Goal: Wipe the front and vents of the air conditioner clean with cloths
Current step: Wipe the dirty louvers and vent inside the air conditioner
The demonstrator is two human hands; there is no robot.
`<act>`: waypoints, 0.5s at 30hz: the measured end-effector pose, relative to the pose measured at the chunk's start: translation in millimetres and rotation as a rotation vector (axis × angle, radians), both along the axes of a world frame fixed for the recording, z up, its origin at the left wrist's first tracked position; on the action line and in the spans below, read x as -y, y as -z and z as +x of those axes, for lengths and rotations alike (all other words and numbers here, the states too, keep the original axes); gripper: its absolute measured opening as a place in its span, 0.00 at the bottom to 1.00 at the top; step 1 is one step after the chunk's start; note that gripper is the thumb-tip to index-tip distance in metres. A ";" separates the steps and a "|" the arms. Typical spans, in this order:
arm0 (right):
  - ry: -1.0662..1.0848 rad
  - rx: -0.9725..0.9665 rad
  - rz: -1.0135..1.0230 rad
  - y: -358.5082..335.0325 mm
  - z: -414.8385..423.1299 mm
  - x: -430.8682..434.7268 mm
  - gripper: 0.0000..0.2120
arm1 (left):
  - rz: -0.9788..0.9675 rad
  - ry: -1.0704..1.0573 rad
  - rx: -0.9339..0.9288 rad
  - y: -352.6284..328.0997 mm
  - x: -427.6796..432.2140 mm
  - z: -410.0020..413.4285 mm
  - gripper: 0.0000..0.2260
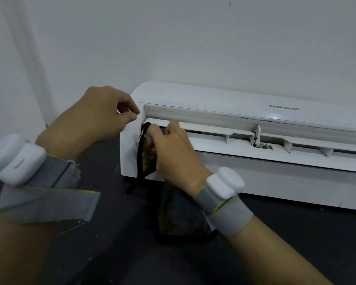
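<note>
Right hand (170, 150) grips the soft, limp cloth (146, 158), bunched into the left end of the vent (206, 131); left hand (95, 115) curls at the air conditioner's (224, 98) top corner, grip unclear. Thin louvres (214, 141) look brittle: press lightly, brace the stiff casing.

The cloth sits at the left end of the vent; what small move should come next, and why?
Probably slide the right hand, gripping the dark cloth, rightward along the vent: the cloth is at the vent's left end, dark marks show farther right, and the left hand is at the air conditioner's left corner.
</note>
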State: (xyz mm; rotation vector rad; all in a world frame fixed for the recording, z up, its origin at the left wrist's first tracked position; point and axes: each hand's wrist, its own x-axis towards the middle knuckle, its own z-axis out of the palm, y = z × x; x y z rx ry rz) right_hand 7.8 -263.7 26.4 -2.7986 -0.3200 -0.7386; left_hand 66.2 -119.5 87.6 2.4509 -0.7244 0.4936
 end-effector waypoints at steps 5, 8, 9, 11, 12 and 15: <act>0.046 0.105 0.058 7.1 -27.0 23.6 0.19 | -0.001 -0.001 -0.024 0.0 -1.2 2.3 0.04; 0.215 0.124 -0.056 7.7 -18.5 15.3 0.21 | -0.006 -0.004 -0.022 0.1 -1.4 2.2 0.04; 0.209 0.095 -0.102 6.4 -10.2 10.7 0.20 | -0.010 -0.001 -0.020 -0.4 -0.2 1.7 0.04; 0.160 0.084 -0.183 6.0 5.9 -3.8 0.17 | -0.003 0.007 -0.017 0.1 -0.2 1.3 0.04; 0.140 0.099 -0.206 6.7 10.5 -8.3 0.16 | 0.000 0.012 -0.011 0.3 0.1 0.9 0.04; 0.078 0.083 -0.124 5.8 11.1 -4.6 0.15 | 0.013 0.022 -0.001 -0.1 2.3 -0.9 0.04</act>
